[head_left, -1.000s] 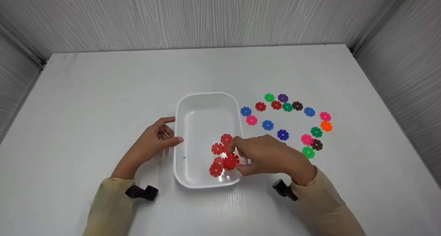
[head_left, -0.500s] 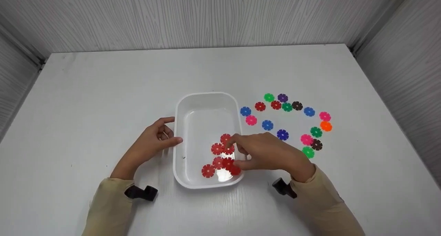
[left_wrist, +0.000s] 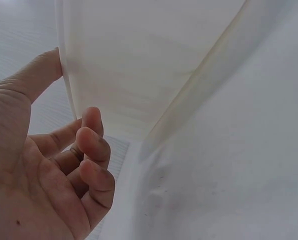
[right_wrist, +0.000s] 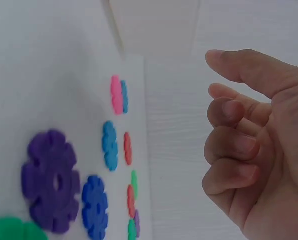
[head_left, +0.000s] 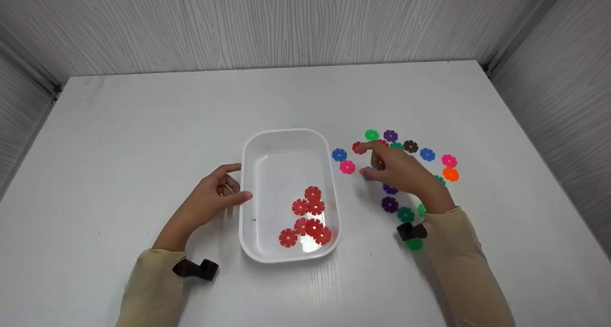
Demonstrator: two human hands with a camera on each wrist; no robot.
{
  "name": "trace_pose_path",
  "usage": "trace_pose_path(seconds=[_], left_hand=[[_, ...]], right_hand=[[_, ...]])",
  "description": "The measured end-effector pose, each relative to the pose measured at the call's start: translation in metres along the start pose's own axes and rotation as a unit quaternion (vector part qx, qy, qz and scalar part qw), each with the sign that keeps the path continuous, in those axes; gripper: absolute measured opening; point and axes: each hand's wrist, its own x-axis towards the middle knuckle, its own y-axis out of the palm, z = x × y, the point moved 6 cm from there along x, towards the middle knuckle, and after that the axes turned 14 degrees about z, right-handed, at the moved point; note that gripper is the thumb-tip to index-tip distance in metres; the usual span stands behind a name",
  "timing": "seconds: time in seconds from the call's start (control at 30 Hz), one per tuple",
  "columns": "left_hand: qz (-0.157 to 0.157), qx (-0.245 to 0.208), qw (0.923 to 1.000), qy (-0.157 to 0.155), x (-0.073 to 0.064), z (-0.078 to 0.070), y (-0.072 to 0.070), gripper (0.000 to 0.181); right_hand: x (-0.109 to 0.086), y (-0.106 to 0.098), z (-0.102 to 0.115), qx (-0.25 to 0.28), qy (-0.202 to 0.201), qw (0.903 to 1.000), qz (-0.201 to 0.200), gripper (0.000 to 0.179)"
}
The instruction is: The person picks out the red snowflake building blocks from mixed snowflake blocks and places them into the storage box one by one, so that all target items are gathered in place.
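Note:
A white plastic tray (head_left: 248,155) stands mid-table with several red notched flower discs (head_left: 288,237) in its near right part. My left hand (head_left: 210,195) holds the tray's left edge, thumb over the rim and index finger against the side. In the left wrist view the other fingers of that hand (left_wrist: 64,175) are curled. To the right of the tray, my right hand (head_left: 396,169) hovers over loose discs, thumb and index finger apart and nothing between them. A red disc (head_left: 358,148) lies by its index fingertip, partly covered. In the right wrist view its remaining fingers (right_wrist: 231,142) are bent.
Loose discs lie right of the tray: blue (head_left: 339,155), pink (head_left: 347,167), purple (head_left: 390,204), brown (head_left: 411,146), orange (head_left: 450,174), green (head_left: 405,215). Several lie partly hidden under the right hand and forearm. A wood-grain panel (head_left: 267,26) stands at the table's back.
My right hand has let go of the red discs in the tray and moved up and right, over the loose discs. The red discs lie spread out. My left hand stays at the tray.

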Motion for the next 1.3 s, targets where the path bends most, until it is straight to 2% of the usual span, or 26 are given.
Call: trace_pose_path(seconds=[0.2,0.67,0.8,1.0,1.3], left_hand=[[0.0,-0.002,1.0,0.002,0.0,0.0,0.001,0.072],[0.0,-0.007,1.0,0.002,0.004,0.005,0.004,0.072],[-0.001,-0.006,1.0,-0.001,0.004,0.005,0.004,0.072],[-0.004,0.001,1.0,0.005,0.002,0.003,0.001,0.07],[-0.004,0.002,1.0,0.006,-0.001,-0.001,0.0,0.07]], right_hand=[[0.019,-0.008,-0.027,0.006,0.058,0.9983,0.01,0.053],[0.044,-0.008,-0.048,0.015,0.121,0.9922,0.023,0.056],[0.046,-0.007,-0.048,0.013,0.14,0.9898,0.025,0.057],[0.05,-0.009,-0.039,-0.033,0.137,0.9899,0.017,0.05],[0.05,-0.009,-0.03,-0.046,0.144,0.9883,0.022,0.044]])
